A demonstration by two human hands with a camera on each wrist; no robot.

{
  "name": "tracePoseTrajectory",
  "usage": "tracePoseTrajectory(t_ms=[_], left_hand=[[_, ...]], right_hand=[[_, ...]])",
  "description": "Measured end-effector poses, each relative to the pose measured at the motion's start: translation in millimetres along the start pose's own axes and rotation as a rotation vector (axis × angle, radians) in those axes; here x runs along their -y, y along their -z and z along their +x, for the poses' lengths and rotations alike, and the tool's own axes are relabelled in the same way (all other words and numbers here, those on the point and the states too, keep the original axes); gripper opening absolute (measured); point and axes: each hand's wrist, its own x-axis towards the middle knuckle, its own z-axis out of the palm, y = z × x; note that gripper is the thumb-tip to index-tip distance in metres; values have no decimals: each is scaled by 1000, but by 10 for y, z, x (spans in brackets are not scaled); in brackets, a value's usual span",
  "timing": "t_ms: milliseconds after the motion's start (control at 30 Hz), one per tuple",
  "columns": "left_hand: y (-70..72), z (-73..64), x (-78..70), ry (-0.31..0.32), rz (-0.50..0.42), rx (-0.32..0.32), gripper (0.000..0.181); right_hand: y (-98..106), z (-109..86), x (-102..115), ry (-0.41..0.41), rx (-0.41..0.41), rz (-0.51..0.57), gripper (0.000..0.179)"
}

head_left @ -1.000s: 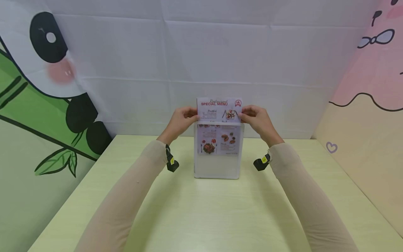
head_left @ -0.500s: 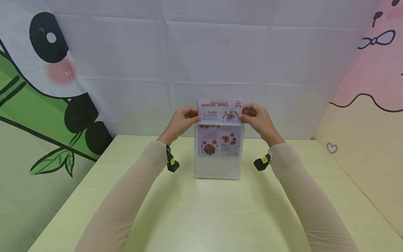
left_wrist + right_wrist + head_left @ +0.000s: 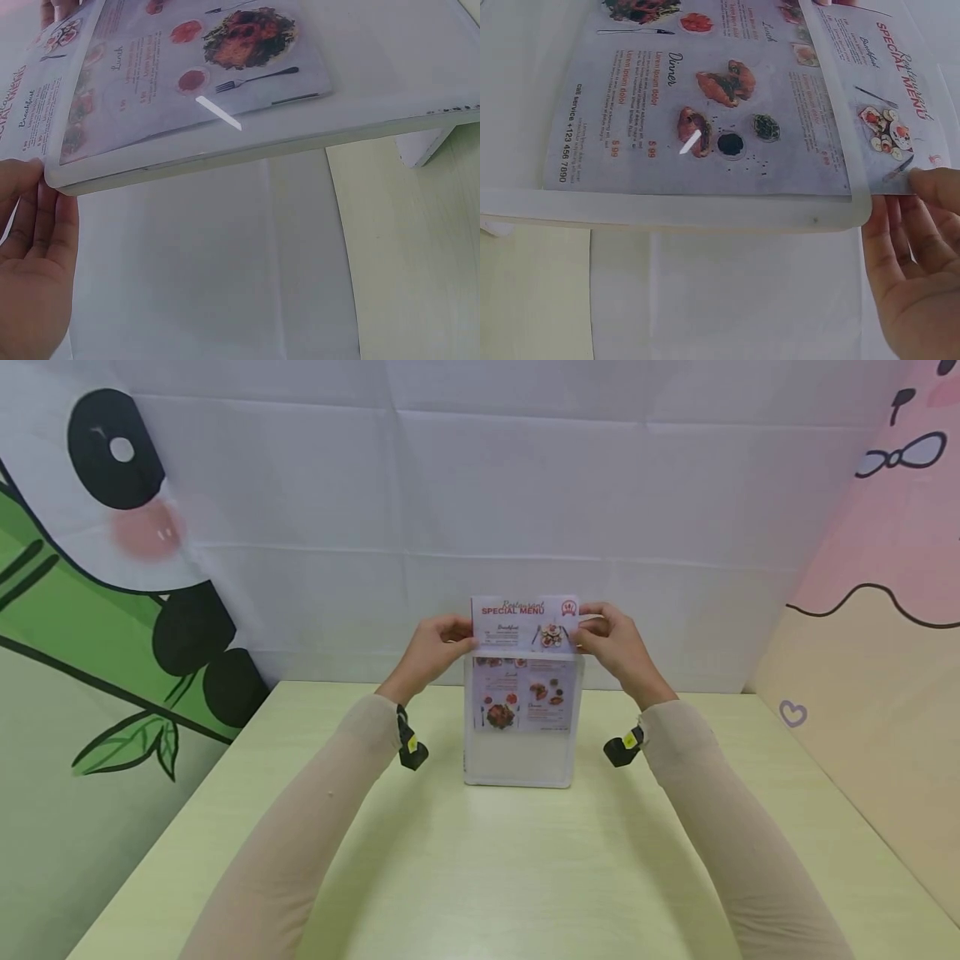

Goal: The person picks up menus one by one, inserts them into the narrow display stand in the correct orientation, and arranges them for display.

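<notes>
A white frame (image 3: 517, 760) with a clear front stands upright at the middle of the table, and a leg at its back shows in the left wrist view. Partway inside it sits a printed restaurant menu (image 3: 513, 622), its top part sticking out above the frame's upper edge. My left hand (image 3: 438, 647) pinches the menu's left edge just above the frame's corner. On the opposite side, my right hand (image 3: 611, 643) pinches the right edge, thumb in front (image 3: 934, 184) and fingers behind. Below the menu's bottom edge, the frame's lower part shows plain white.
The pale wooden table (image 3: 480, 877) spreads around the frame. Behind it hangs a white cloth backdrop (image 3: 517, 485), and cartoon-printed panels (image 3: 862, 652) flank both sides. A small black camera is strapped at each wrist.
The right index finger has lifted and straightened slightly. The menu stays at about the same depth in the frame, and the left hand keeps its place.
</notes>
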Motion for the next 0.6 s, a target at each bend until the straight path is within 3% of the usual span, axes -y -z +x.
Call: tracePoseTrajectory(t_ms=[600], left_hand=[[0, -5, 2, -7, -2, -3, 31]], right_hand=[[1, -28, -19, -9, -12, -9, 20]])
